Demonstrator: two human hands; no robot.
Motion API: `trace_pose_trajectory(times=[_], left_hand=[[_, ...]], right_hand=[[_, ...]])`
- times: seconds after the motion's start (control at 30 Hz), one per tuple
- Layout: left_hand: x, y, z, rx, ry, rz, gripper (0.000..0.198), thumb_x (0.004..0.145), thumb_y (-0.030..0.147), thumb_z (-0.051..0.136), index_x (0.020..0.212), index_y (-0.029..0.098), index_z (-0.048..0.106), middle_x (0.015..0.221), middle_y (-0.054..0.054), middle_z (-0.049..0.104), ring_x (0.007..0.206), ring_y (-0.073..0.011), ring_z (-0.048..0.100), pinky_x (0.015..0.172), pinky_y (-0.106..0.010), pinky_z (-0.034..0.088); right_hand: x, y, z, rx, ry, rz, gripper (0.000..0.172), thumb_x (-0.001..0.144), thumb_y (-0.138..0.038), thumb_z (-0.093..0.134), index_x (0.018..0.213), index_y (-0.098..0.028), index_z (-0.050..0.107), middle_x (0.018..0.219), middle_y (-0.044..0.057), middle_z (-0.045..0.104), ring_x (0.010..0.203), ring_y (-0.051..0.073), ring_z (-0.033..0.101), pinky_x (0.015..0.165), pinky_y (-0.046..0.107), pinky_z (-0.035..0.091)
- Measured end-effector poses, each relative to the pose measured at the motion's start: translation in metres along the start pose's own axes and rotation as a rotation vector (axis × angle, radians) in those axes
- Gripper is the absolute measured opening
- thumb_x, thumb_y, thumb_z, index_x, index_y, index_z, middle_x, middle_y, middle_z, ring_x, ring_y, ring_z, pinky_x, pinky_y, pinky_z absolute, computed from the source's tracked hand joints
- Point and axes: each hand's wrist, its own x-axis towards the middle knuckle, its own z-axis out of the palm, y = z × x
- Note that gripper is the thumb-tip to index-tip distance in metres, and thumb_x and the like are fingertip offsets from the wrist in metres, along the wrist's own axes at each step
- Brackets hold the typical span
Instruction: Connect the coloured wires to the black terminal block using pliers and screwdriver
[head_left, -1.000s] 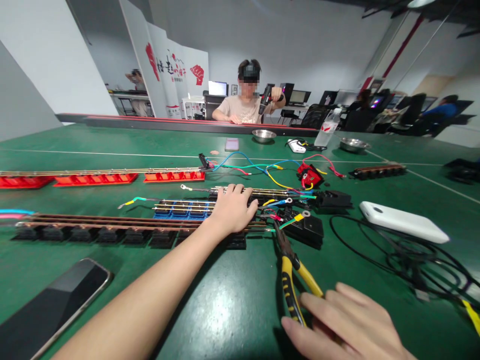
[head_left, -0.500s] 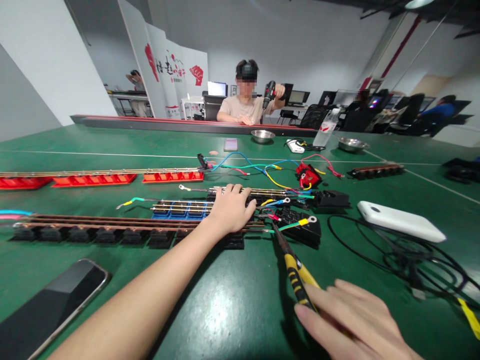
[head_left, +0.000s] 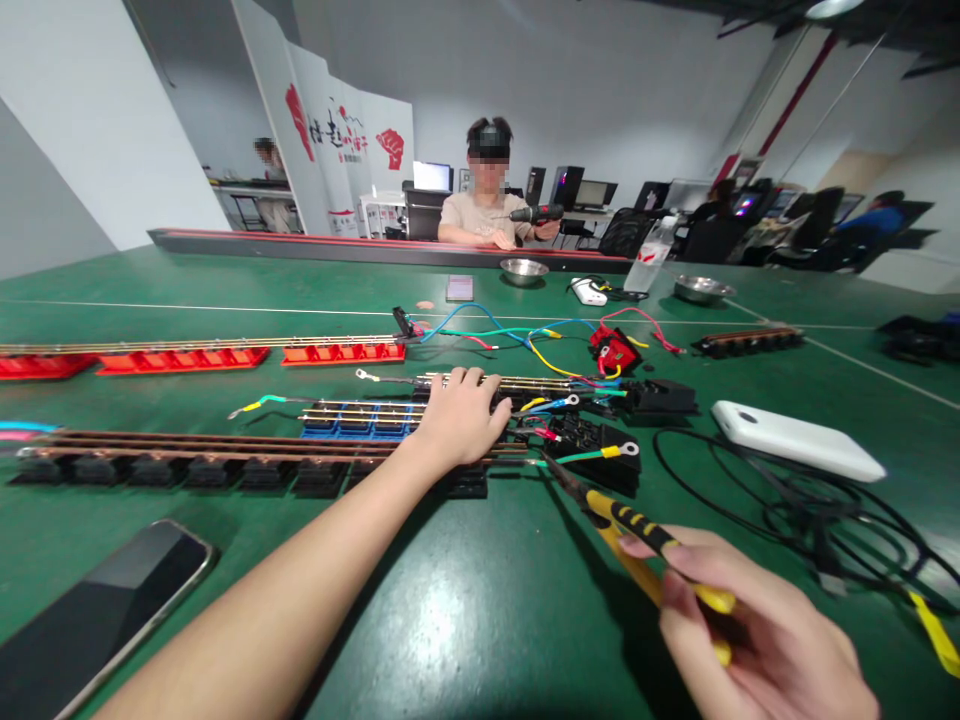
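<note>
With my left hand [head_left: 461, 420] flat, fingers together on the rails [head_left: 262, 445], my right hand [head_left: 757, 640] clamped on the pliers [head_left: 637, 545] should ease their tips squarely toward the wires [head_left: 592, 455].

Your left hand [head_left: 459, 420] rests on the terminal rails [head_left: 262, 455] that run across the desk [head_left: 465, 620] in front of you. Right of it, your right hand [head_left: 757, 640] grips the pliers [head_left: 637, 545], whose tip touches the terminal block [head_left: 600, 450] just beside the rails. A phone [head_left: 105, 610] lies near left; a power bank [head_left: 795, 440] lies to the right, with cables [head_left: 810, 510] before it. Behind the rails sit loose wires [head_left: 517, 335], and farther back two bowls [head_left: 525, 270]. A person [head_left: 487, 195] sits at the far edge.
</note>
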Motion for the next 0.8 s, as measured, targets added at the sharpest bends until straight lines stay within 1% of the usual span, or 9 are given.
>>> trace_pose_trajectory(times=[0.07,0.17,0.27,0.4,0.5,0.6,0.67,0.73,0.8], left_hand=[[0.000,0.000,0.000,0.003,-0.002,0.000,0.046,0.103,0.044,0.037,0.133,0.019,0.061,0.136,-0.013,0.064,0.126,-0.0346,0.056,0.103,-0.056,0.044],[-0.001,0.000,-0.001,0.007,-0.006,-0.001,0.045,0.103,0.044,0.037,0.133,0.019,0.061,0.137,-0.013,0.063,0.126,-0.0343,0.056,0.104,-0.055,0.044],[-0.001,0.000,-0.001,0.002,-0.006,0.000,0.045,0.103,0.044,0.037,0.133,0.019,0.061,0.136,-0.013,0.063,0.127,-0.0341,0.055,0.104,-0.055,0.043],[-0.001,0.000,-0.001,-0.011,-0.005,0.003,0.046,0.103,0.044,0.037,0.132,0.019,0.061,0.136,-0.014,0.063,0.126,-0.0342,0.055,0.104,-0.056,0.043],[-0.001,-0.001,-0.001,-0.014,-0.011,-0.004,0.046,0.103,0.044,0.036,0.133,0.019,0.060,0.136,-0.014,0.063,0.127,-0.0339,0.054,0.105,-0.056,0.042],[-0.001,-0.001,-0.001,-0.017,-0.011,-0.003,0.046,0.103,0.044,0.036,0.134,0.019,0.060,0.136,-0.014,0.063,0.127,-0.0340,0.054,0.106,-0.056,0.042],[-0.001,-0.001,-0.001,-0.023,-0.008,0.000,0.046,0.103,0.043,0.036,0.134,0.019,0.060,0.137,-0.015,0.063,0.128,-0.0341,0.054,0.106,-0.056,0.042],[-0.002,-0.001,-0.002,-0.029,-0.007,0.000,0.046,0.103,0.043,0.037,0.134,0.018,0.060,0.137,-0.015,0.063,0.128,-0.0341,0.054,0.106,-0.056,0.042],[-0.002,-0.001,-0.002,-0.035,-0.009,-0.002,0.046,0.103,0.043,0.037,0.135,0.018,0.060,0.138,-0.015,0.062,0.129,-0.0341,0.054,0.107,-0.056,0.042]], right_hand=[[0.007,-0.001,0.001,0.043,0.005,0.010,0.043,0.082,0.002,0.056,0.118,-0.020,0.060,0.096,0.006,0.077,0.090,0.015,0.077,0.079,0.016,0.060],[0.011,-0.002,0.000,0.027,-0.016,-0.003,0.041,0.082,0.001,0.057,0.116,-0.020,0.065,0.095,0.006,0.077,0.088,0.015,0.077,0.078,0.016,0.060],[0.008,-0.004,0.000,0.040,-0.002,0.077,0.038,0.084,-0.002,0.059,0.116,-0.022,0.065,0.093,0.006,0.076,0.083,0.016,0.076,0.072,0.019,0.062],[0.005,-0.012,0.005,0.177,0.005,0.264,0.031,0.087,-0.010,0.063,0.115,-0.024,0.062,0.092,0.006,0.070,0.063,0.013,0.070,0.053,0.019,0.058],[0.008,-0.023,0.011,0.308,0.099,0.498,0.022,0.090,-0.022,0.068,0.111,-0.025,0.059,0.090,0.003,0.065,0.048,0.009,0.061,0.039,0.017,0.050],[0.014,-0.035,0.016,0.416,0.198,0.713,0.024,0.090,-0.035,0.073,0.106,-0.026,0.057,0.085,-0.001,0.063,0.041,0.007,0.055,0.034,0.017,0.046],[0.019,-0.039,0.016,0.469,0.225,0.828,0.028,0.089,-0.040,0.074,0.106,-0.027,0.056,0.083,-0.003,0.062,0.038,0.006,0.053,0.033,0.017,0.046],[0.022,-0.039,0.015,0.510,0.236,0.916,0.033,0.087,-0.043,0.075,0.107,-0.028,0.054,0.082,-0.004,0.063,0.035,0.005,0.052,0.032,0.017,0.044],[0.023,-0.033,0.012,0.535,0.236,0.962,0.035,0.086,-0.044,0.076,0.108,-0.028,0.054,0.081,-0.004,0.064,0.033,0.005,0.052,0.032,0.017,0.044]])
